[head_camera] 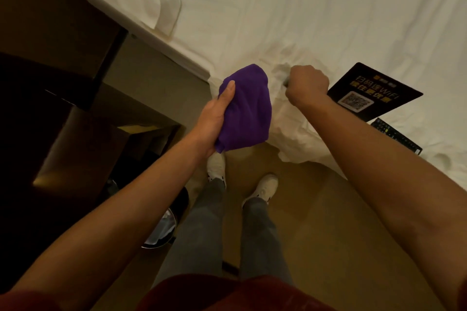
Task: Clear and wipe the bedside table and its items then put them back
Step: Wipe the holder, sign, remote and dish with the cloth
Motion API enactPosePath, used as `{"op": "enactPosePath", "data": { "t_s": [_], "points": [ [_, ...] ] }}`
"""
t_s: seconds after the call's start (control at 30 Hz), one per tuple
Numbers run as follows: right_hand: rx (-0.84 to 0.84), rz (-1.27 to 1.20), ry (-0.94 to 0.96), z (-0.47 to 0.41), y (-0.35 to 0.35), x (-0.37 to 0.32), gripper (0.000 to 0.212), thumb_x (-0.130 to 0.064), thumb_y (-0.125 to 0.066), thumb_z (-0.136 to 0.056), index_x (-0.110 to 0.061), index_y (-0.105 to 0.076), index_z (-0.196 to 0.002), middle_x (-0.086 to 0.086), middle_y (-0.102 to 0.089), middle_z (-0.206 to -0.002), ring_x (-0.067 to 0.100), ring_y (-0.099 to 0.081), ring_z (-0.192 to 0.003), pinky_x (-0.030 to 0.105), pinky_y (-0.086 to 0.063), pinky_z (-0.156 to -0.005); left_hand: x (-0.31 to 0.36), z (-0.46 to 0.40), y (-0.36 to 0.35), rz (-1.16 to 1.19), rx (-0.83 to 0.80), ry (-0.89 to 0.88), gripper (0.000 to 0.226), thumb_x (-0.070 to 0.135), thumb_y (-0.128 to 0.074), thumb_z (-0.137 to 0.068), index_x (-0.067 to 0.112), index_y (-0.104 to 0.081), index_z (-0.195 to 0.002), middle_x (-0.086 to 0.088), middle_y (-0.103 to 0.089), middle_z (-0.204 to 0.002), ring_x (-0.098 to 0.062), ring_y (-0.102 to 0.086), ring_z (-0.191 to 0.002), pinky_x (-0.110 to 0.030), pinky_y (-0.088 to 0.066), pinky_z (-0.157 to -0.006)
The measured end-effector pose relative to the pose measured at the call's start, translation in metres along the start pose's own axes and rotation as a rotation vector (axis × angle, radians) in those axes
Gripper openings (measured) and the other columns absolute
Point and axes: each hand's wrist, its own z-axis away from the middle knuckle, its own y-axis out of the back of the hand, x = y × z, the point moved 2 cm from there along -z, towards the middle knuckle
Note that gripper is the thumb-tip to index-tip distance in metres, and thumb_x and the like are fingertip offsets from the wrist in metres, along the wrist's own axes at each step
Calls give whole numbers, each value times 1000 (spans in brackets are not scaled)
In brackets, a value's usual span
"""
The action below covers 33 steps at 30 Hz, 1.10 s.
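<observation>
**A:** Left hand (214, 118) is wrapped around the bunched purple cloth (245, 108), thumb flat on top. Right hand (307, 83) is curled into a fist at the bed's (328, 7) corner. Something small and dark peeks out of it, but I can't tell what.

**B:** Where's the table stuff?

**A:** The black WiFi card (374, 93) and the remote (396, 137) lie on the sheet just right of my fist, nearly touching each other. The dark bedside table (63, 113) is off to my left.

Your count, by kind:
You have one cloth (244, 108), one card (374, 92), one remote (395, 137), two hands, two shoes.
</observation>
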Motion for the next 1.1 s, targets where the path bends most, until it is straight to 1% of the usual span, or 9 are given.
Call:
{"op": "enactPosePath", "data": {
  "t_s": [0.2,0.43,0.53,0.63,0.67,0.77,0.87,1.0,1.1],
  "points": [
    [38,47,34,2,4,3,15,-2,-60,-94,-6,-71,-104,17,-71,-103,39,-69,-94,36,-42,-67,3,-1,-2,41,39,0,50,56,-55,-98,16,-61,-127,0,-75,-117,-16,-73,-107,-29,-59,-83],
    [172,-193,-1,29,44,18,35,-7,-61,-91,-9,-59,-127,18,-67,-117,40,-65,-104,37,-40,-71,10,-1,-11,19,125,-66,49,57,-55,-98,19,-60,-128,3,-75,-114,-11,-74,-100,-26,-61,-77],
    [249,-463,15,48,64,25,37,-14,-63,-94,-15,-61,-132,10,-69,-123,30,-64,-112,29,-41,-78,17,3,-20,-84,157,-120,55,60,-53,-97,21,-57,-136,5,-71,-120,-8,-73,-101,-27,-59,-83],
    [208,-922,99,78,83,45,35,-20,-70,-92,-22,-68,-127,-10,-71,-115,6,-66,-105,6,-44,-78,30,12,-32,-228,148,-273,47,58,-52,-99,29,-58,-134,11,-71,-120,-4,-70,-105,-25,-58,-86],
    [156,-1117,129,92,86,52,33,-21,-73,-90,-24,-69,-123,-13,-72,-112,2,-68,-103,6,-49,-81,35,17,-38,-261,144,-337,40,56,-53,-99,33,-60,-131,13,-71,-118,-4,-70,-106,-26,-58,-88],
    [42,-1588,180,122,78,65,28,-19,-76,-89,-25,-73,-116,-2,-76,-115,15,-71,-112,36,-59,-95,49,33,-61,-317,131,-522,21,48,-53,-101,41,-60,-120,18,-71,-115,-3,-67,-109,-25,-56,-90],
    [59,-1780,188,140,63,61,27,-17,-76,-89,-20,-74,-116,4,-76,-118,23,-70,-117,45,-56,-102,53,45,-87,-348,110,-680,26,36,-51,-105,25,-59,-126,10,-69,-112,-9,-67,-108,-28,-56,-91],
    [207,-1784,132,164,54,53,19,-35,-69,-95,-29,-68,-113,-8,-76,-109,12,-72,-107,32,-61,-89,58,54,-119,-493,50,-816,28,28,-49,-106,10,-56,-127,8,-64,-105,-9,-65,-96,-28,-54,-85],
    [343,-1639,196,189,48,45,20,-33,-60,-102,-17,-58,-113,-7,-67,-96,2,-70,-94,20,-58,-74,69,56,-139,-550,111,-869,24,30,-47,-107,12,-54,-121,13,-58,-92,1,-57,-78,-18,-46,-72]
  ]
}}
